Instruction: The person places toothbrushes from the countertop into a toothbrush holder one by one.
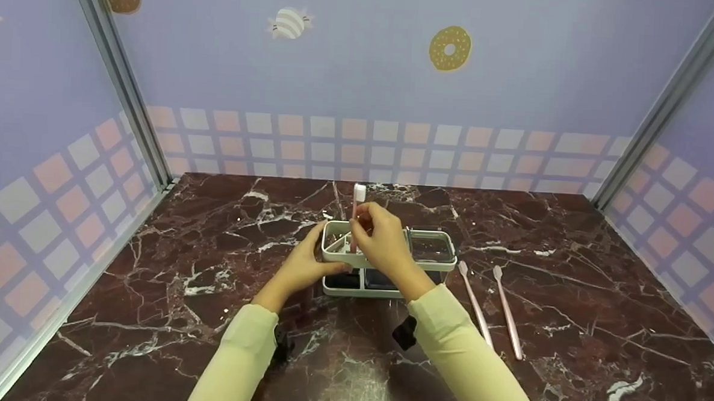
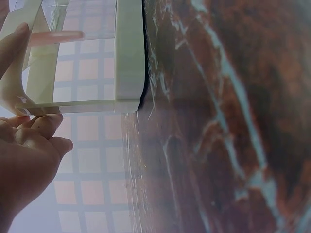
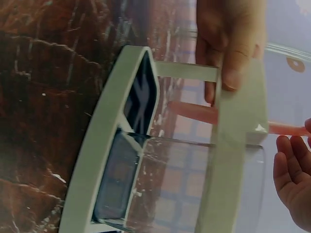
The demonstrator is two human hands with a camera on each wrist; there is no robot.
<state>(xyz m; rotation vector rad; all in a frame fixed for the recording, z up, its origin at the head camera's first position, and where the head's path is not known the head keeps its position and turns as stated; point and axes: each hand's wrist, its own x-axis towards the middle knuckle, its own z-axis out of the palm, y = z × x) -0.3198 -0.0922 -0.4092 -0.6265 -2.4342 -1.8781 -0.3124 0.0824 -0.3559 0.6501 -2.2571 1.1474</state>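
Observation:
A pale green two-tier toothbrush holder [image 1: 439, 267] stands on the table, with divided slots at its left end and a clear cup [image 1: 432, 249] at its right. My left hand [image 1: 306, 264] grips the upper tier's left end, thumb along the front. Above the slots, my right hand [image 1: 385, 238] pinches a pink toothbrush [image 1: 360, 193] upright, white bristles at the top. Its handle [image 3: 194, 112] passes through the upper tier, and the lower end hangs above the bottom tray [image 3: 85, 170] in the right wrist view. The left wrist view also shows this handle tip [image 2: 58, 37] below the tier.
Two more pink toothbrushes, one nearer [image 1: 476, 302] and one farther right [image 1: 508, 315], lie on the dark red marble table [image 1: 599, 307] to the holder's right. Patterned panels [image 1: 362, 86] enclose the back and both sides.

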